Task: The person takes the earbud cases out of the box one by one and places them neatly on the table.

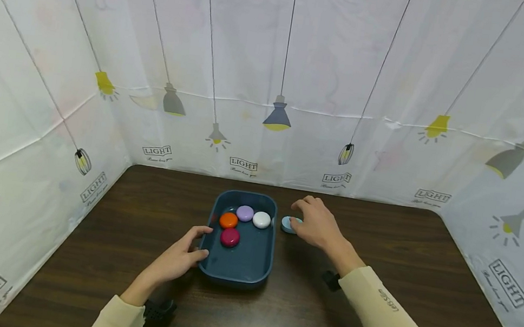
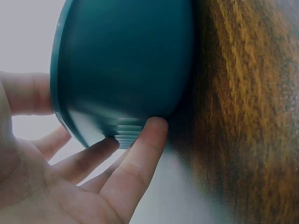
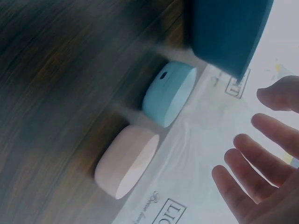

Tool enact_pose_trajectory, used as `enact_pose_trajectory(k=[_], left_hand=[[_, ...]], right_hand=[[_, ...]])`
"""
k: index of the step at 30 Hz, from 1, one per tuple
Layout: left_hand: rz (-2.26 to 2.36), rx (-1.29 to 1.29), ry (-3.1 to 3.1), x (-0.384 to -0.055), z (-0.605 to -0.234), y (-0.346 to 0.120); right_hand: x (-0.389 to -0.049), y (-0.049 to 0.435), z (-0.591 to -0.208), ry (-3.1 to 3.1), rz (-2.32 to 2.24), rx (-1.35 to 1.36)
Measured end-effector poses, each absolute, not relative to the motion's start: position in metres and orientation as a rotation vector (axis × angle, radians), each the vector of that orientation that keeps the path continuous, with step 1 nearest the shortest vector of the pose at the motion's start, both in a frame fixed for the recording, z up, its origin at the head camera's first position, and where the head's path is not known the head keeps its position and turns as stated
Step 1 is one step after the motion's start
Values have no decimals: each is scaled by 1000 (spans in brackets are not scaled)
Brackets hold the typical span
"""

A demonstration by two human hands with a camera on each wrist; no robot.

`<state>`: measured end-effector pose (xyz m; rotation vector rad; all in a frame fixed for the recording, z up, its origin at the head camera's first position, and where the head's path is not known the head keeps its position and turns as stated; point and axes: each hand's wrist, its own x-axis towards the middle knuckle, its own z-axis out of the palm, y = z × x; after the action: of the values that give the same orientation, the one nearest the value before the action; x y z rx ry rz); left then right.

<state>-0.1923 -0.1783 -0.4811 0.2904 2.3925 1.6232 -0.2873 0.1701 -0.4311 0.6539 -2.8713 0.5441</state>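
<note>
My left hand [image 1: 179, 257] holds the side of a dark blue bin [image 1: 242, 262], with a digit over the rim and other fingertips [image 2: 156, 126] against the ribbed outer wall. In the bin lie rounded pucks: purple [image 1: 245, 214], white [image 1: 262, 220], orange [image 1: 228, 220] and magenta [image 1: 230, 237]. Just right of the bin, a light blue puck [image 3: 169, 93] with a small dark slot sits on the table. Beside it is a pale pink puck [image 3: 126, 161], hidden behind the hand in the head view. My right hand [image 1: 317, 224] hovers over them, fingers spread and loosely bent, holding nothing.
The bin stands on a dark wooden table [image 1: 402, 257]. A white sheet printed with lamps [image 1: 338, 58] hangs behind the table and along both sides. Dark wrist-worn devices show under both wrists.
</note>
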Motion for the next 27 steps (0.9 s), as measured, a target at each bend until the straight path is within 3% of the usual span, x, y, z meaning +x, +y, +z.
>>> enact_pose_trajectory(k=[27], left_hand=[[1628, 296, 2383, -194, -482, -180]], right_hand=[[-274, 127, -422, -2796, 511, 872]])
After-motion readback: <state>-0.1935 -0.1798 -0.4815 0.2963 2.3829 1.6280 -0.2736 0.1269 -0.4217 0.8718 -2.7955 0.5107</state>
